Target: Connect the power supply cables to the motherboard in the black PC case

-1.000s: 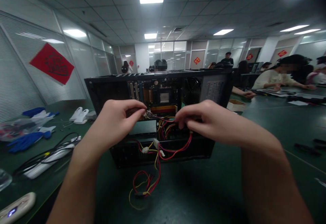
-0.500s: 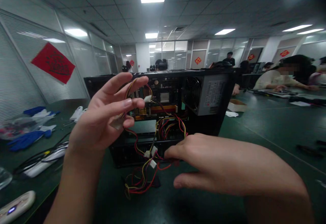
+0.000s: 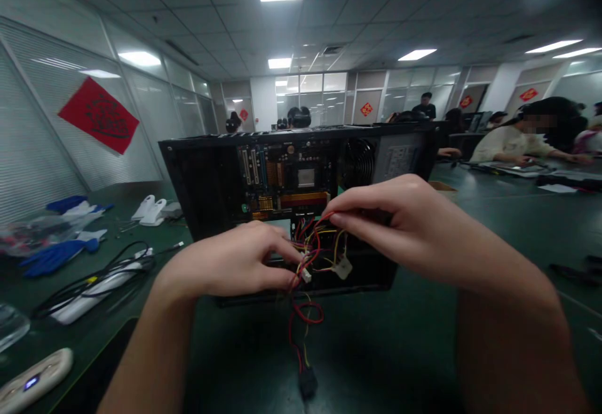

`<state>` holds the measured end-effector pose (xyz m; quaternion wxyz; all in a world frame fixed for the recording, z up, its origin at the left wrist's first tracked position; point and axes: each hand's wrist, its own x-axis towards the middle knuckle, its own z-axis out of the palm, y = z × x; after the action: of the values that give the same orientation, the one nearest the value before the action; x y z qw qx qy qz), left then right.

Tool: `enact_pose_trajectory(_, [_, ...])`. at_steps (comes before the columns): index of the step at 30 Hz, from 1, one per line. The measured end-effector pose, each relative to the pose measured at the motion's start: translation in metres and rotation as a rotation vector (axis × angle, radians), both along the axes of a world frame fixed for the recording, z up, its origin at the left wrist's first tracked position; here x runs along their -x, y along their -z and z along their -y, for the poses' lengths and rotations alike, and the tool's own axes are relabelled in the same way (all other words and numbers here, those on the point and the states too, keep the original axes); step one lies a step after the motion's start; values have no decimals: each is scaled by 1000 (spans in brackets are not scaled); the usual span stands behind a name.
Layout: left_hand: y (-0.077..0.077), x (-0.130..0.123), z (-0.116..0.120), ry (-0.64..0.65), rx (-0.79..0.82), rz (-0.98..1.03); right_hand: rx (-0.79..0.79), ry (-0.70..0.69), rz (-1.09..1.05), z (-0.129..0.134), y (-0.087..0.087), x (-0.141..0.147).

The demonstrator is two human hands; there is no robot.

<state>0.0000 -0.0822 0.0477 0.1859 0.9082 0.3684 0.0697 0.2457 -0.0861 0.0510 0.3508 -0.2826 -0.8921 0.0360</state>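
An open black computer case (image 3: 202,182) stands on the green table, its circuit board (image 3: 286,175) showing and a grey power supply (image 3: 397,155) at its upper right. My left hand (image 3: 254,257) pinches the bundle of red and yellow cables (image 3: 308,312) in front of the case's lower edge. Higher and to the right, my right hand (image 3: 390,219) holds a red cable between thumb and finger. A white connector (image 3: 343,268) hangs below my right hand, and a black connector (image 3: 307,381) dangles lowest, near the table.
On the left lie blue gloves (image 3: 56,257), a plastic bag (image 3: 32,235), a power strip with black cables (image 3: 87,295) and a pale device with a lit display (image 3: 37,381). A cardboard box (image 3: 443,190) is behind the case. People sit at the right.
My left hand has come down from the raised connector to the cable bundle. My right hand has risen and now pinches a red cable. The hanging cables have shifted right.
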Motion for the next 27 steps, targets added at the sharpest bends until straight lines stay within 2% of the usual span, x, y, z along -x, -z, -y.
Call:
enact_pose_trajectory(2, [5, -5, -3, 40, 7, -83, 10, 25, -28, 0, 0, 4])
enact_pose_trajectory(4, [8, -6, -5, -1, -11, -132, 41, 4, 2, -2, 1, 6])
enact_pose_trajectory(6, [8, -3, -5, -26, 17, -169, 93, -76, 87, -3, 1, 5])
enact_pose_trajectory(9, [3, 6, -3, 39, 168, -220, 247, -256, 308, -4, 2, -3])
enact_pose_trajectory(11, [-1, 11, 0, 77, 236, -267, 353, -315, 436, -3, 1, -10])
enact_pose_trajectory(13, [-1, 13, 3, 28, 161, -307, 413, -313, 491, 0, -1, -16])
enact_pose_trajectory(15, [2, 11, 5, -82, 6, -346, 440, -320, 500, 3, -4, -20])
enact_pose_trajectory(17, [7, 7, 2, -173, -72, -398, 455, -345, 508, 7, -7, -22])
enact_pose_trajectory(19, [12, 3, -2, -215, -38, -432, 448, -344, 515, 9, -9, -22])
enact_pose_trajectory(23, [11, 0, -7, -128, 97, -374, 401, -283, 512, 8, -6, -20])
enact_pose_trajectory(25, [8, 1, -6, -72, 85, -362, 365, -267, 495, 4, -3, -18])
enact_pose_trajectory(27, [6, 2, -4, -70, 31, -377, 295, -233, 452, 0, -1, -17])
